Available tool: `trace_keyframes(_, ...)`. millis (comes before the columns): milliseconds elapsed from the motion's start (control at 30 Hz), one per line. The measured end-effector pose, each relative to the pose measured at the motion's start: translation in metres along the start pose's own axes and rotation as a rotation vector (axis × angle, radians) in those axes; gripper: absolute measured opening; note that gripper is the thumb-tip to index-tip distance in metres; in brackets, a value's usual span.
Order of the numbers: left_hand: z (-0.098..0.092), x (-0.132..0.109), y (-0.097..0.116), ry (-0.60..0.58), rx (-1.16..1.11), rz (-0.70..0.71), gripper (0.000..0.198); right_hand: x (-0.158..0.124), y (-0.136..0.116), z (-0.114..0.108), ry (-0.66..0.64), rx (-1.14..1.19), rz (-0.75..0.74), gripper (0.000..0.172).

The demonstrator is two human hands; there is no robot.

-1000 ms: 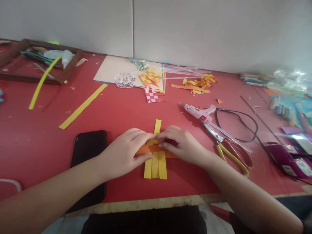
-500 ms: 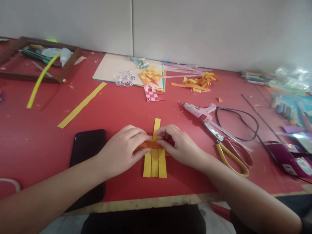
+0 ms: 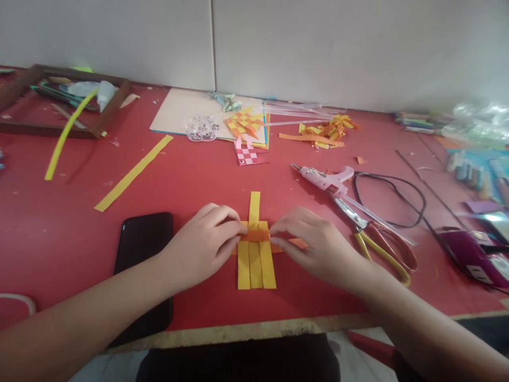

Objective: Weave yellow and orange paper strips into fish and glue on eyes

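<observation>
Several yellow paper strips [image 3: 255,268] lie side by side on the red table, the middle one reaching farther back. An orange paper strip [image 3: 257,235] crosses over them. My left hand [image 3: 204,239] is closed, thumb and fingers pinching the orange strip's left end. At its right end, my right hand [image 3: 314,239] is closed in a pinch, with its fingertips at the edge of the yellow strips. Another piece of orange paper [image 3: 298,243] shows beneath my right hand, partly hidden by the fingers.
A black phone [image 3: 143,239] lies left of my hands. On the right are a pink glue gun [image 3: 328,179], scissors [image 3: 384,246] and a purple case [image 3: 467,254]. A loose yellow strip [image 3: 133,174], a checked paper fish [image 3: 246,154] and a wooden frame [image 3: 47,126] sit farther back.
My right hand has shifted right, away from my left, uncovering more of the yellow strips and the orange strip across them. My left hand stays nearly in place.
</observation>
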State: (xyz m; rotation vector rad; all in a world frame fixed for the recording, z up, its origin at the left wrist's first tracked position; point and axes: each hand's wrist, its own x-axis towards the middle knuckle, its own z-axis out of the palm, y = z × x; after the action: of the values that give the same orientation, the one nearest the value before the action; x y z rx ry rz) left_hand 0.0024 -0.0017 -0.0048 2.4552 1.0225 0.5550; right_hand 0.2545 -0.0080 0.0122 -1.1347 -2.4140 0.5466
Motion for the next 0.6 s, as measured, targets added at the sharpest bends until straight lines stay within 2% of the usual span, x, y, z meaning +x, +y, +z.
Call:
trace_keyframes(100,0.0,-0.002,0.003,-0.016,0.046,-0.015,0.023,-0.012,0.0,0.004,-0.032,-0.023,-0.021,0.005)
trace_keyframes(333,0.0,-0.005,0.005,-0.03,0.174,0.049,0.036,-0.023,0.001,0.016,0.141,-0.018,-0.116,0.016)
trace_keyframes(600,0.003,-0.003,0.008,0.022,0.288,0.159,0.03,-0.021,-0.002,0.018,0.158,-0.117,-0.206,0.014)
